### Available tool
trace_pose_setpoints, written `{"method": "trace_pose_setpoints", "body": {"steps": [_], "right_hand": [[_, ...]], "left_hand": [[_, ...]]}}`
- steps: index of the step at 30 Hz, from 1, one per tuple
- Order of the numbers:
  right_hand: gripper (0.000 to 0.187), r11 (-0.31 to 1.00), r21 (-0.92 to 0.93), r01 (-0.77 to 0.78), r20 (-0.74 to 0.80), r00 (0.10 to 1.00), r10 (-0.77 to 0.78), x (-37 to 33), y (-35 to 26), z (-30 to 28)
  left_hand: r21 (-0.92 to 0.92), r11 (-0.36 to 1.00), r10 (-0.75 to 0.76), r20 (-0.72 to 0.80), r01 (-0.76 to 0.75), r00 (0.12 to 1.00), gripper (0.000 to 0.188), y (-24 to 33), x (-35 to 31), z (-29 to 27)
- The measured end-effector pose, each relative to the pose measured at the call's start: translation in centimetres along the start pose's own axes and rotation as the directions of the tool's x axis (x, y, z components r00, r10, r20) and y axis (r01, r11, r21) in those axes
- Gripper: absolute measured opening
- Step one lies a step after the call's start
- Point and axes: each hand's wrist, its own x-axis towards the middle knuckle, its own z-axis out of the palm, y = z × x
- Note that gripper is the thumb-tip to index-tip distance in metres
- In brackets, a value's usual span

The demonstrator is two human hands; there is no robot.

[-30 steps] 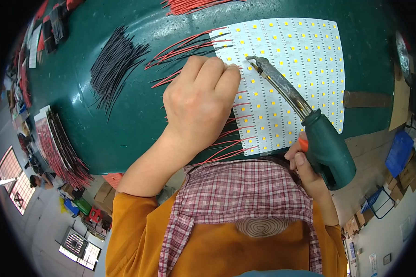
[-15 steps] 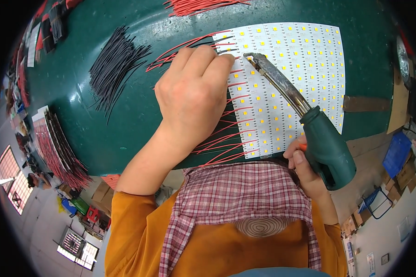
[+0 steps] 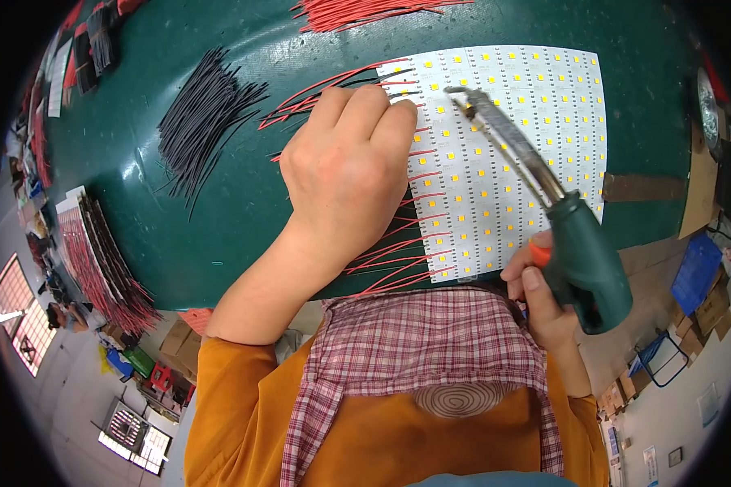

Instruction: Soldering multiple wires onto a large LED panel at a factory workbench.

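My left hand [image 3: 345,162] is closed in a pinch over the left edge of a white LED board [image 3: 536,134] dotted with yellow chips. A red wire end [image 3: 418,105] shows at its fingertips; the rest of the grip is hidden under the hand. In my right hand [image 3: 544,296] is a green-handled soldering gun [image 3: 589,260] with an orange trigger. Its blurred metal tip stands over the board, a little to the right of the left fingertips. Red and black wires [image 3: 321,85] stick out leftward from the board's left edge, above and below my left hand.
A loose pile of black wires [image 3: 207,122] lies left on the green table mat [image 3: 195,252]. Red wires [image 3: 365,12] lie at the far edge. A stack of wired strips [image 3: 105,264] sits at the left corner. A brown strip [image 3: 646,185] lies right of the board.
The soldering gun has moved slightly right, its tip drawing away from my left fingertips and the wire ends. My left hand keeps its pinch at nearly the same place.
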Motion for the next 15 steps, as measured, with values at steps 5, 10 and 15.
{"method": "trace_pose_setpoints", "body": {"steps": [5,10,15], "right_hand": [[0.031,0.996,0.088,0.022,-0.118,0.993,-0.011,0.0,0.1,0.1],[0.032,0.963,0.262,0.066,-0.223,0.975,-0.006,0.5,1.2,-0.1],[0.031,0.901,0.372,0.222,-0.318,0.943,-0.101,1.9,2.8,-0.5]], "left_hand": [[0.021,1.0,-0.013,0.031,0.012,0.999,0.016,0.2,0.0,-0.2],[0.015,1.0,-0.009,0.03,0.009,0.999,0.012,0.0,-0.1,0.1],[-0.017,0.998,-0.051,0.08,0.052,0.996,0.017,-0.3,0.0,0.3]]}}
